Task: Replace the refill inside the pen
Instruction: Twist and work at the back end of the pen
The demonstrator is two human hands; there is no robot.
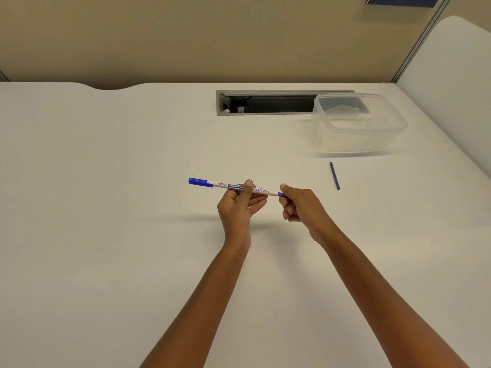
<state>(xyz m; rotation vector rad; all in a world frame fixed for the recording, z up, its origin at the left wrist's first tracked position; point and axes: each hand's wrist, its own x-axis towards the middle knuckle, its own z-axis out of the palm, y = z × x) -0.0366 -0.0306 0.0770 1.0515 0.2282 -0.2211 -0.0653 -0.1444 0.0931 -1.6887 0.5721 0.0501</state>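
Observation:
A white marker pen (261,190) with a blue cap at its left end is held level above the table. My left hand (240,205) grips the middle of its barrel between thumb and fingers. My right hand (297,204) pinches the blue piece at the pen's right end; the fingers hide most of that piece. A thin dark blue refill (334,175) lies loose on the table, to the right of and beyond my right hand, apart from both hands.
A clear plastic container (358,128) stands at the back right, just beyond the refill. Behind it a grey cable slot (265,102) opens in the white table (106,208). A beige partition wall runs along the far edge.

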